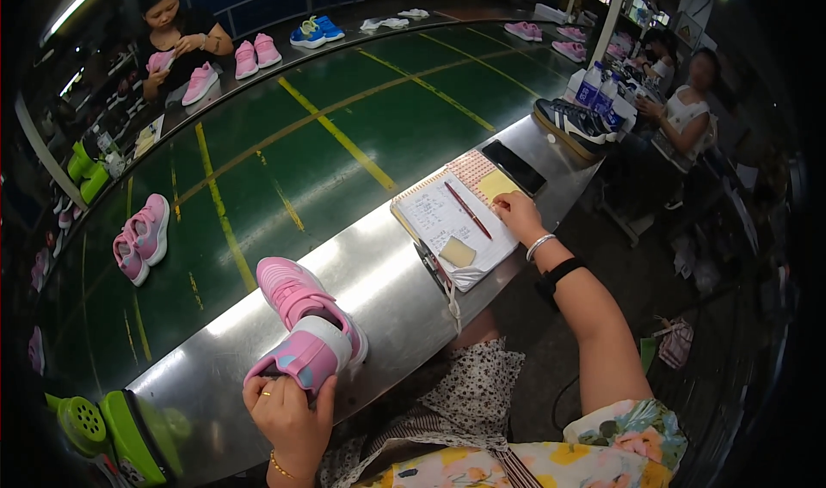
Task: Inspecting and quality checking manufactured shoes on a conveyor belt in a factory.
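My left hand point(291, 417) grips a pink and lilac child's sneaker point(303, 357), its fingers inside the shoe's opening. Behind it, another pink sneaker point(295, 288) lies on the metal ledge, partly covered by the held one. My right hand point(519, 218) is closed in a pinch at the edge of a yellow paper pad point(497, 184); whatever is between the fingertips is too small to make out. Under the pad lies a sheet with rows of small red marks point(463, 168). Beside it, an open notebook point(430, 208) carries a dark red pen point(467, 209) and a beige block point(457, 251).
A black phone point(514, 166), dark sneakers point(575, 125) and bottles point(592, 85) stand along the ledge to the right. Pink sneakers point(143, 239) sit on the green belt point(258, 170). A green tape-dispenser-like device point(129, 436) is at lower left. Co-workers point(182, 41) sit across and at right.
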`<state>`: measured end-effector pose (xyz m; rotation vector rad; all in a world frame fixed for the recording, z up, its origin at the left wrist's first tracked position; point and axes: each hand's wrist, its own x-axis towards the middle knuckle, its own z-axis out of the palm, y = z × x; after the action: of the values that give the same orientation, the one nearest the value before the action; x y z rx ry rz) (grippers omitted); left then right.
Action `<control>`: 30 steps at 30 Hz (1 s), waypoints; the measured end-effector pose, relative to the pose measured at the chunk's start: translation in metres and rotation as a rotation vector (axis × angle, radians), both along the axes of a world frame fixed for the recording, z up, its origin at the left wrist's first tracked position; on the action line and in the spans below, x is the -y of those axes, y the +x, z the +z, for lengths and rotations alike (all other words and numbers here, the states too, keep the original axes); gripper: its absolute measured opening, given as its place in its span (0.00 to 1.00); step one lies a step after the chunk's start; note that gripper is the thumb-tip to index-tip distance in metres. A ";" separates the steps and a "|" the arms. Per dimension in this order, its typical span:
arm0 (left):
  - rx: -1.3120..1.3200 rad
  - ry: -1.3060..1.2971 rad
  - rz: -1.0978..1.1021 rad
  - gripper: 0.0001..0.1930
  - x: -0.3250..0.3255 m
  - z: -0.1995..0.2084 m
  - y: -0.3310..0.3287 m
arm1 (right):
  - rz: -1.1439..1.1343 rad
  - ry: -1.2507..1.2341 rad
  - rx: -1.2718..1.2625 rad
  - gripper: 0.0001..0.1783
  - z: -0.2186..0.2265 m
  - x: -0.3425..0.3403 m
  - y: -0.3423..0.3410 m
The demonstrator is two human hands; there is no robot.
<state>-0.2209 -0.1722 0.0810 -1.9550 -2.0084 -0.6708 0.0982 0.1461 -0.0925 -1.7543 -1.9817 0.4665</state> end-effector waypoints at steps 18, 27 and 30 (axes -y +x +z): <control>-0.010 0.008 -0.003 0.17 -0.001 0.000 0.000 | 0.196 0.036 0.252 0.07 -0.005 -0.017 0.002; 0.000 -0.023 0.006 0.16 0.001 0.001 0.000 | 0.172 0.061 0.152 0.06 -0.003 -0.012 0.007; 0.001 -0.033 0.007 0.16 0.000 0.000 0.000 | 0.203 0.115 0.133 0.06 -0.001 -0.009 0.010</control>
<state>-0.2208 -0.1721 0.0813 -1.9658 -2.0385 -0.6414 0.1080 0.1550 -0.0934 -1.5581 -2.2456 0.2993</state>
